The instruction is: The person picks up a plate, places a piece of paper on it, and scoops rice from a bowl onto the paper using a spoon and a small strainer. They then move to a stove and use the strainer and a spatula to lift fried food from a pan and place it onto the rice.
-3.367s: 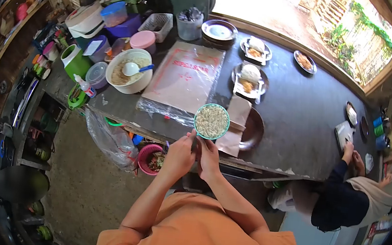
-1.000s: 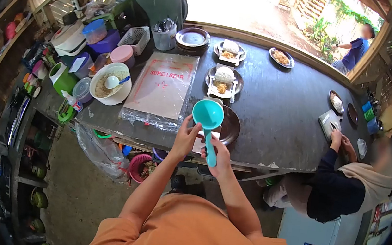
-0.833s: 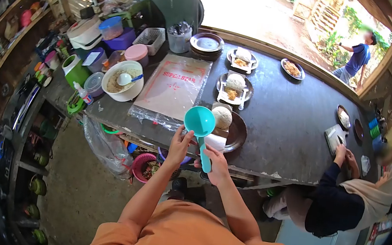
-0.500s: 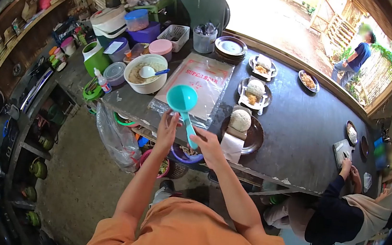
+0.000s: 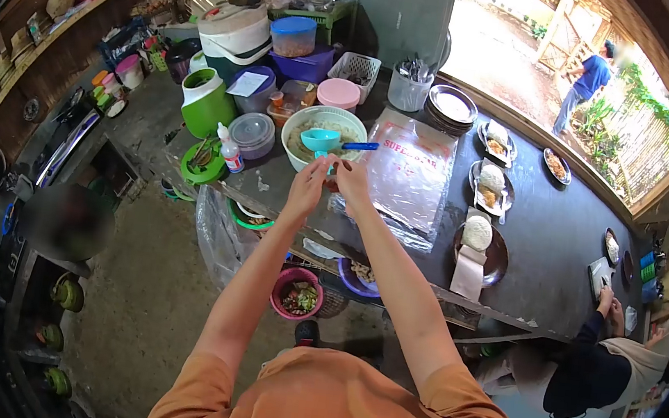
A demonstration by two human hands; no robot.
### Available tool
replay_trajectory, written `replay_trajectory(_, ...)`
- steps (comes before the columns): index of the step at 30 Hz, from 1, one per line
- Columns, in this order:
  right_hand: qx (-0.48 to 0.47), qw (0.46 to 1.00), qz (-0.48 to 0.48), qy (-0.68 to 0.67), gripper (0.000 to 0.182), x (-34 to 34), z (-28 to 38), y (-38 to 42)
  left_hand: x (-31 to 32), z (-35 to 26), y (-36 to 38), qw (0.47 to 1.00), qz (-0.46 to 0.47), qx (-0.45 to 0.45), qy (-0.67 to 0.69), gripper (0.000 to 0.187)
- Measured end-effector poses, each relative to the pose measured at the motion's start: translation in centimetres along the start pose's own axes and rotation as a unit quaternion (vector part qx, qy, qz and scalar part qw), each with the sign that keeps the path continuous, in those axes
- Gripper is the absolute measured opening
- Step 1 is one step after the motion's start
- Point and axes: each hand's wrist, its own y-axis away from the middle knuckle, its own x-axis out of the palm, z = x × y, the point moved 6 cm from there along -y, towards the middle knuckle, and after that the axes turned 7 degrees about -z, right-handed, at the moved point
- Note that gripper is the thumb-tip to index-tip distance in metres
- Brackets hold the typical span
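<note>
A turquoise round scoop is over the white tub of rice, its handle pointing back toward me. My left hand and my right hand meet at that handle, fingers closed round it and largely covering it. Across the tub's right rim lies a spoon with a blue handle; the scoop and my hands hide part of the tub. To the right of my right hand is a stack of printed wrapping paper in clear plastic.
Right of the paper stand plates with rice domes. A glue-like white bottle, a lidded container and a green jug crowd the left. A co-worker handles something at the table's right end. Another person stands outside.
Both hands have carried the scoop from above the paper's near edge forward and left to the rice tub. My left hand has closed in on the handle. The view has shifted left.
</note>
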Motion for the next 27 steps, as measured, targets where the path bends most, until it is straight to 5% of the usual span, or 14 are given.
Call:
replay_trajectory(4, -0.007, 0.999, -0.015, -0.043, 0.037, -0.1, -1.3, 1.0, -1.3, -0.4, 0.5, 0.999, 0.036, -0.002, -0.007, 0.060)
replay_trajectory(9, -0.011, 0.999, -0.004, -0.045, 0.033, -4.0, -8.2, 8.7, -7.5, 2.4, 4.3, 0.994, -0.002, 0.086, 0.069, 0.034)
replay_trajectory(12, 0.043, 0.999, 0.030, 0.000, 0.029, -8.6, -18.3, 16.4, -16.0, 11.4, 10.1, 0.994, -0.052, -0.058, 0.078, 0.033)
replay_trajectory(13, 0.093, 0.994, 0.034, 0.052, 0.032, -10.7, -21.8, 19.2, -19.1, 13.8, 14.3, 0.980, -0.125, -0.150, 0.027, 0.037)
replay_trajectory(15, 0.194, 0.977, -0.024, 0.087, 0.027, -15.8, -31.1, 25.0, -26.7, 25.0, 23.1, 0.959, -0.116, -0.242, -0.093, 0.040)
replay_trajectory(16, 0.265, 0.958, 0.058, 0.099, 0.017, -19.3, -37.5, 27.9, -30.3, 28.4, 28.7, 0.938, -0.099, -0.138, -0.303, 0.039)
replay_trajectory(17, 0.354, 0.907, 0.125, 0.192, 0.011, -22.6, -43.0, 30.8, -33.7, 32.8, 35.6, 0.886, -0.110, -0.249, -0.376, 0.038)
replay_trajectory(18, 0.382, 0.921, 0.069, 0.026, 0.010, -23.2, -42.6, 35.5, -37.0, 35.3, 43.5, 0.822, -0.158, -0.406, -0.367, 0.037)
replay_trajectory(19, 0.460, 0.880, 0.024, 0.119, 0.007, -28.3, -50.4, 39.2, -38.8, 35.5, 50.3, 0.808, -0.138, -0.452, -0.351, 0.039)
replay_trajectory(20, 0.501, 0.829, 0.015, 0.248, 0.006, -29.8, -50.4, 43.1, -40.4, 36.6, 57.7, 0.749, -0.197, -0.565, -0.283, 0.038)
replay_trajectory(22, 0.571, 0.785, 0.117, 0.212, 0.027, -39.0, -65.8, 47.9, -43.0, 37.7, 67.8, 0.806, -0.077, -0.464, -0.359, 0.030)
replay_trajectory(24, 0.578, 0.772, 0.133, 0.231, 0.026, -38.4, -66.3, 49.9, -40.4, 26.3, 69.3, 0.639, -0.227, -0.698, -0.230, 0.029)
replay_trajectory(27, 0.551, 0.791, 0.053, 0.260, 0.024, -32.1, -60.9, 49.7, -43.1, 26.5, 73.7, 0.649, -0.253, -0.690, -0.197, 0.030)
